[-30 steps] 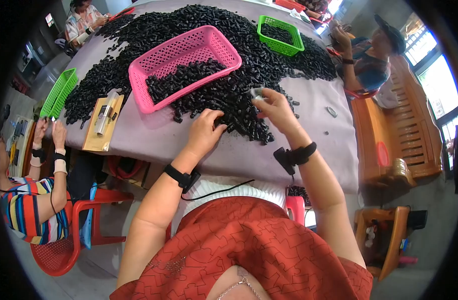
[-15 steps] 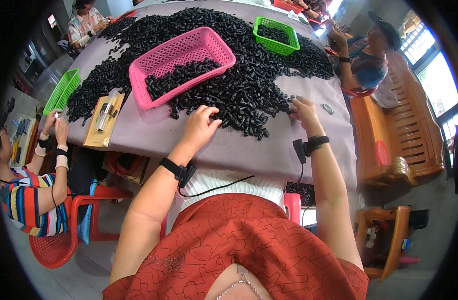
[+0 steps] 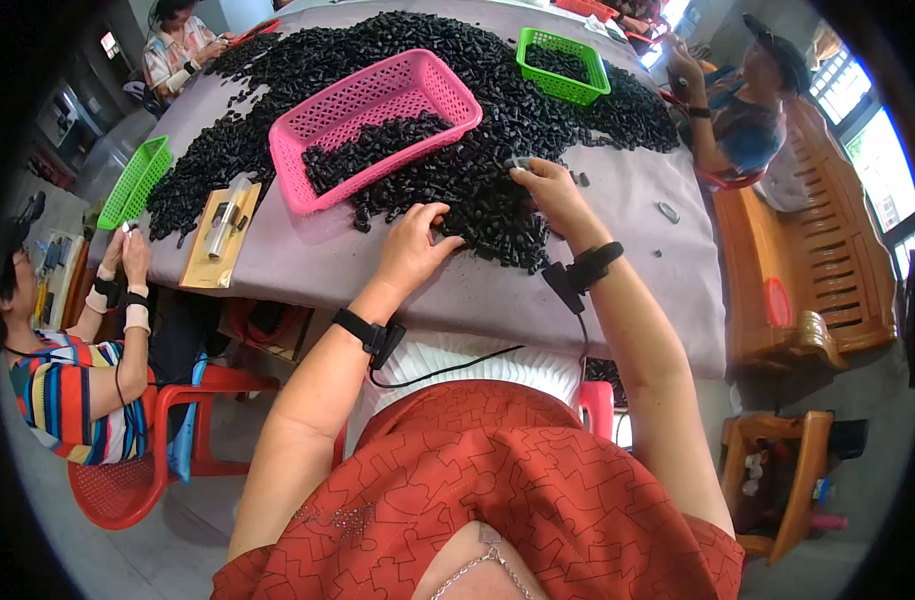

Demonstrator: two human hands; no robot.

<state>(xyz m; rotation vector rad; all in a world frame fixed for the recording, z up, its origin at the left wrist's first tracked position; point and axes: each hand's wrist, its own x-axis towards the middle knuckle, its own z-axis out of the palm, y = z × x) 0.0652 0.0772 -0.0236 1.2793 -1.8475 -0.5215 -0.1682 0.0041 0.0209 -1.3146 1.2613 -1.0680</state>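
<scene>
A large heap of small black cylindrical parts (image 3: 448, 205) covers much of the cloth-covered table. My left hand (image 3: 415, 248) rests at the heap's near edge, its thumb spread from the curled fingers and nothing visibly held. On the heap's right side, my right hand (image 3: 556, 190) pinches a small translucent grey piece (image 3: 519, 163); its exact kind is unclear. Black parts lie under and beside these fingers, partly hidden by them. Beyond my left hand, a pink perforated basket (image 3: 290, 185), partly filled with the same parts, sits tilted against the heap.
A green basket (image 3: 606, 82) stands at the far right of the heap, another green basket (image 3: 128, 185) at the left edge. A cardboard piece (image 3: 200, 266) carries a clear tube (image 3: 223, 225). A small clear oval item (image 3: 669, 212) lies on the right. Other people sit around the table.
My right hand has moved left and away from me, onto the heap, with the small piece at its fingertips. The thumb of my left hand has spread from its fingers.
</scene>
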